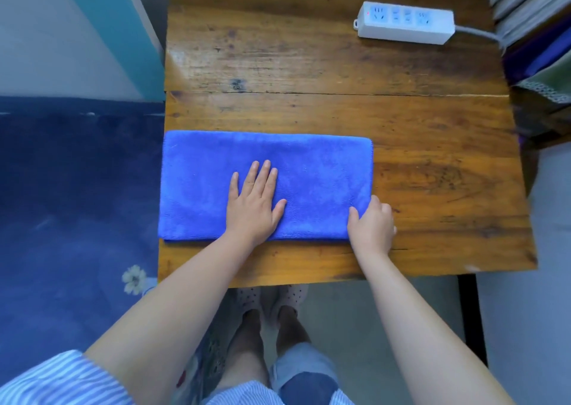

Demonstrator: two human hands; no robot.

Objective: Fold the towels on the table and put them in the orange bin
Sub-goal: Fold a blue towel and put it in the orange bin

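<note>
A blue towel lies folded into a long rectangle near the front edge of the wooden table. My left hand rests flat on its middle, fingers spread and palm down. My right hand pinches the towel's near right corner, thumb on top and fingers curled at the edge. No orange bin is in view.
A white power strip with a grey cable lies at the table's far right. Folded fabrics are stacked beyond the right edge. A blue bedspread borders the table on the left. My feet stand below the front edge.
</note>
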